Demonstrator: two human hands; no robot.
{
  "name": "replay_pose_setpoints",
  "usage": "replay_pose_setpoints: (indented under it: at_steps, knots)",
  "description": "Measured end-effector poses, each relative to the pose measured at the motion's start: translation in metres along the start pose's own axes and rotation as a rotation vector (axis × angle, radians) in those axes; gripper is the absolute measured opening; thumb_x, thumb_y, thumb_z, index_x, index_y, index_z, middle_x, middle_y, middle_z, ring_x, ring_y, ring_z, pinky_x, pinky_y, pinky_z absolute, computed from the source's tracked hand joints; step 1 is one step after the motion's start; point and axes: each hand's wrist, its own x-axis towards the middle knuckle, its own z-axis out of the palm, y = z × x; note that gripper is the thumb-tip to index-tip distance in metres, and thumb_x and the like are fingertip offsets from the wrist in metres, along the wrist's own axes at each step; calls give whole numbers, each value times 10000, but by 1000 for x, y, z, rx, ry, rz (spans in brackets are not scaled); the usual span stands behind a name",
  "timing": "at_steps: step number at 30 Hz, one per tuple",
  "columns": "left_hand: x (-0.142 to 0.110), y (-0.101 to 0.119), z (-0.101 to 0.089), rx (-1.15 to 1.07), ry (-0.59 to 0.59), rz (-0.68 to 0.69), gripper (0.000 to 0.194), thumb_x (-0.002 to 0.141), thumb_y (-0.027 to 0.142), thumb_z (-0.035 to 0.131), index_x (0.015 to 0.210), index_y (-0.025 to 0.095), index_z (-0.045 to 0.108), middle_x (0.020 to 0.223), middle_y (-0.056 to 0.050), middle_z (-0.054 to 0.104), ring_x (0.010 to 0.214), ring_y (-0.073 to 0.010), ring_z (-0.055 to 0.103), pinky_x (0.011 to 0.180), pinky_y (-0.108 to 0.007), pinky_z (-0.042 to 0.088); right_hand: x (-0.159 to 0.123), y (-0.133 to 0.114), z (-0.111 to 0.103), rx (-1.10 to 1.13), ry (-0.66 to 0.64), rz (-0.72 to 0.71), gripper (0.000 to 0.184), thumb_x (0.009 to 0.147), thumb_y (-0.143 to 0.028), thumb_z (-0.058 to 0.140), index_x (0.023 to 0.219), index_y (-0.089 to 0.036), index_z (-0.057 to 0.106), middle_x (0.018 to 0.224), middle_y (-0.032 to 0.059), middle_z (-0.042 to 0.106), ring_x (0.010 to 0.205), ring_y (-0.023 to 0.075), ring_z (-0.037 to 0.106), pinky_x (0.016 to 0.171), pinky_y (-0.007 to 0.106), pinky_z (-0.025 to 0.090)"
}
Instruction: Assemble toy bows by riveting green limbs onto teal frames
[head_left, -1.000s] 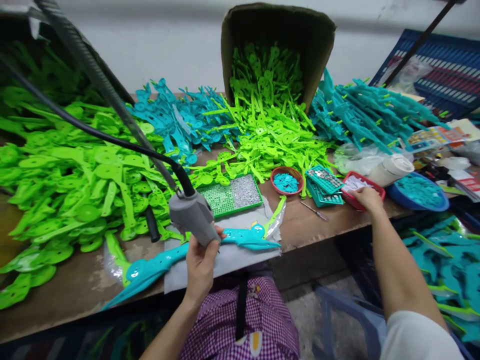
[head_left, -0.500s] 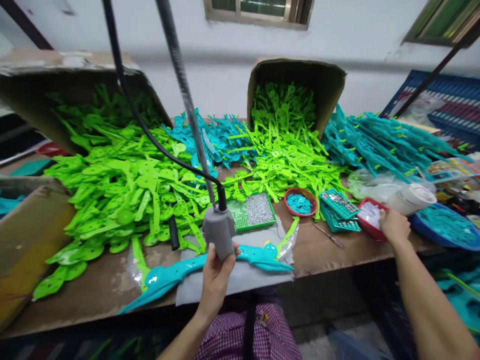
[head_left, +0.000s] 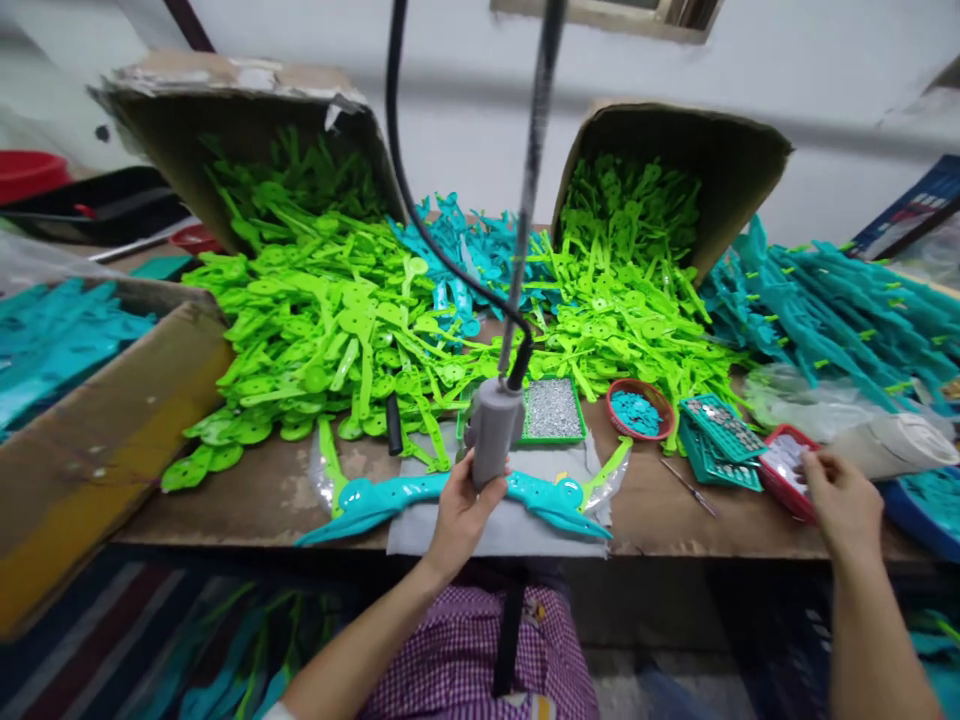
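My left hand (head_left: 466, 512) is wrapped round a grey electric screwdriver (head_left: 495, 430), which hangs from a metal rod with a black cable. Behind and below it, a turquoise toy bow (head_left: 401, 492) with lime-green curved end pieces (head_left: 328, 462) lies across a grey cloth (head_left: 442, 540) at the table's front edge. The hand hides the middle of the bow. On the right, my right hand (head_left: 844, 505) is at a red basket (head_left: 799, 500) of small white pieces (head_left: 787, 458). Its fingers are bent together over the rim; whatever lies between them cannot be made out.
A green tray (head_left: 555, 412) of small metal parts and a red bowl (head_left: 640, 410) of turquoise discs stand behind the bow. Stacked teal trays (head_left: 721, 440), a thin screwdriver (head_left: 690, 488) and a white cup (head_left: 896, 445) lie rightward. Heaps of lime-green parts (head_left: 322, 320) spill from cardboard boxes (head_left: 240, 80).
The view has swung left, so everything appears shifted right and more of the left-hand box shows. My left hand keeps hold of the electric screwdriver above the bow. My right hand stays at the red basket.
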Motion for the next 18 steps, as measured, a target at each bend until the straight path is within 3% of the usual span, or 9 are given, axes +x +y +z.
replay_pose_setpoints:
  at_steps: [1,3,5,8,11,14,18]
  knots:
    - [2,-1,-2,4,1,9,355,734,360,749,1002,161,628,949,-70,693,881,-192,643,830,-301,492,-27,-23,3,192,37,2,282,828,-504,483,908,-273,624,840,128,679,863,326,662,784,449,508]
    - [8,-4,-6,17,-6,34,364,747,356,740,1034,165,623,954,-64,685,898,-186,633,843,-294,481,-88,-75,16,501,-34,-14,289,782,-524,588,908,-270,642,852,71,667,810,261,640,791,419,503]
    - [15,-5,-12,34,-32,61,378,767,360,722,1074,172,605,972,-58,670,901,-179,625,841,-290,479,-145,-127,33,749,-87,56,352,745,-512,652,932,-213,665,735,27,619,639,174,572,656,350,493]
    - [29,-3,-21,59,-101,87,384,782,371,706,1090,179,582,987,-51,648,900,-175,616,820,-285,484,-197,-196,52,1038,-245,170,432,727,-461,699,1043,-172,643,683,-13,575,548,94,488,518,238,411]
    - [44,-2,-28,89,-161,98,377,787,382,696,1084,183,575,996,-53,640,909,-179,611,819,-294,486,-203,-248,51,1165,-389,95,309,768,-412,677,958,-169,656,672,-15,565,563,84,481,510,218,384]
    - [49,-1,-32,153,-185,154,402,809,384,669,1147,195,559,1082,-75,627,977,-193,597,874,-327,480,-193,-278,42,1205,-418,-56,258,846,-369,590,1032,-200,647,733,-9,565,613,92,488,544,227,394]
    - [24,6,-51,303,48,390,615,779,337,716,1327,250,451,1331,-97,491,1225,-231,481,1041,-379,396,-192,-279,57,1060,-491,-142,258,838,-335,569,1061,-206,540,654,-52,500,568,100,457,523,226,356]
